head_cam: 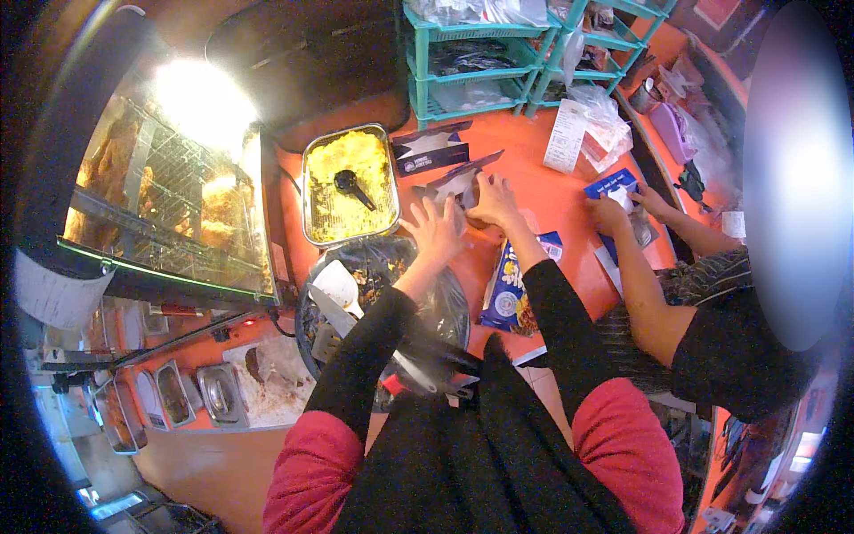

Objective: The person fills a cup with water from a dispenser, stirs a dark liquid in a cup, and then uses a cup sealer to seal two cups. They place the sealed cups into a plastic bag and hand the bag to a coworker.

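My left hand (434,230), fingers spread, reaches over the orange counter at the near left side of a small printed carton (454,185). At the carton's right side, my right hand (495,200) has its fingers curved against it; whether it grips the carton is unclear. Behind it lies another dark printed carton (434,157). Left of my hands, a wire-rimmed metal tray (305,200) holds yellow food with a black scoop (353,189) on it. Below my right hand lies a blue printed packet (507,294).
A large plastic-lined bowl (454,300) with a white scoop (333,284) and a knife (330,310) sits under my left forearm. A lit glass food cabinet (167,200) stands left, teal racks (480,73) behind. On the right, a co-worker's hands (610,213) hold a blue packet (612,183).
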Motion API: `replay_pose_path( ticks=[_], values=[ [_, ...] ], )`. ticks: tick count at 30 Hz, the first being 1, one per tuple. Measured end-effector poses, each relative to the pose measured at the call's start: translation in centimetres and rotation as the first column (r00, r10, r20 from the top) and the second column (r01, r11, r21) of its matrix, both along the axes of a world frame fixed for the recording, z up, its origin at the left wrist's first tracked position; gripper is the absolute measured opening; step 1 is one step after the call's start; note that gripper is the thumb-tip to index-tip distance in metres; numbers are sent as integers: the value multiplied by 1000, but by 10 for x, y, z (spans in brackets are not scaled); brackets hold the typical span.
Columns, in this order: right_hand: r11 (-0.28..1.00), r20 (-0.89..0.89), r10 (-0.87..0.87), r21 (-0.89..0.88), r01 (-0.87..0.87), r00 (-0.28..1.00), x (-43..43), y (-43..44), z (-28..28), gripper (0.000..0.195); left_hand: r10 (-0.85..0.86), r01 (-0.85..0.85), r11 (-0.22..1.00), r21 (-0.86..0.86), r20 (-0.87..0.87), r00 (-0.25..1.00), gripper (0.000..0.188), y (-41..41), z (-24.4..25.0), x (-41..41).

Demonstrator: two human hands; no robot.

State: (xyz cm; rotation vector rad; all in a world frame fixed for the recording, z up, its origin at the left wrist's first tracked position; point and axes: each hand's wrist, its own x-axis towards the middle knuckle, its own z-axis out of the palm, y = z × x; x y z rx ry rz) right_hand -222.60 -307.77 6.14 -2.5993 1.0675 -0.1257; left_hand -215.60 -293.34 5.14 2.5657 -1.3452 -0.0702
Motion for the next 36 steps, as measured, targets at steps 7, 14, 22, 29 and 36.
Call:
replay_pose_path(
  ticks=[7, 14, 22, 29, 36],
  values=[
    [984, 172, -107, -121, 129, 979, 43, -112, 61, 26, -79, 64, 994, -86, -181, 980, 83, 42, 46, 6],
    [928, -190, 228, -255, -272, 955, 164, -217, -14, 20, -119, -2, 962, -273, -428, 896, 60, 86, 114, 5],
    [960, 76, 278, -52, -275, 957, 192, -262, -70, 19, 82, -246, 935, -258, -516, 853, 45, 117, 124, 11],
    [905, 25, 299, -326, -275, 954, 178, -237, -57, 29, 17, -199, 935, -294, -524, 851, 40, 93, 127, 19],
    [673, -179, 429, -590, -446, 885, 158, -237, -64, 26, -13, -175, 933, -315, -515, 857, 40, 93, 126, 16]
  ],
)
